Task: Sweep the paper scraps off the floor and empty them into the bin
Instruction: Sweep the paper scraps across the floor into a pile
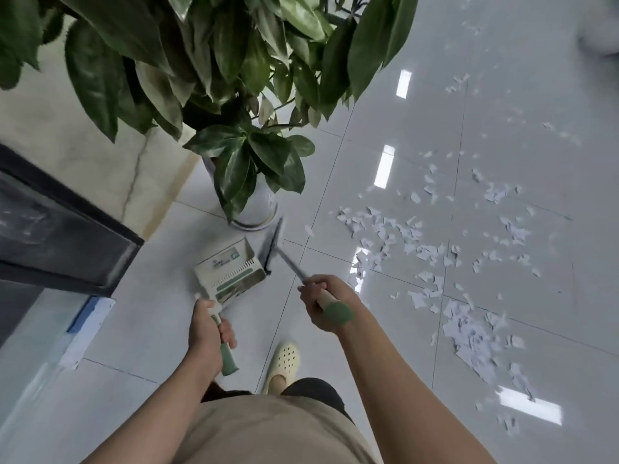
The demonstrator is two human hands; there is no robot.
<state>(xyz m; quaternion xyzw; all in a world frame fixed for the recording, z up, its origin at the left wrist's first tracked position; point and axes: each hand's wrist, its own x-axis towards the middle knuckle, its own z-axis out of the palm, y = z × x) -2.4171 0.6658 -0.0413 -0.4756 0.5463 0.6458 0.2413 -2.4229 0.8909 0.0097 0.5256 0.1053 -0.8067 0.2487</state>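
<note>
Head view: we note the left hand (205, 324) wrapped round the dustpan (231, 267) handle, the right hand (321, 303) clenched on the broom (273, 244) handle; paper scraps (402, 239) lie scattered on the tiled floor (368, 155) right of the potted plant (254, 182)

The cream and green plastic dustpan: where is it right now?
In the head view, the cream and green plastic dustpan hangs left of centre, near the white plant pot, its handle held by the left hand.
</note>
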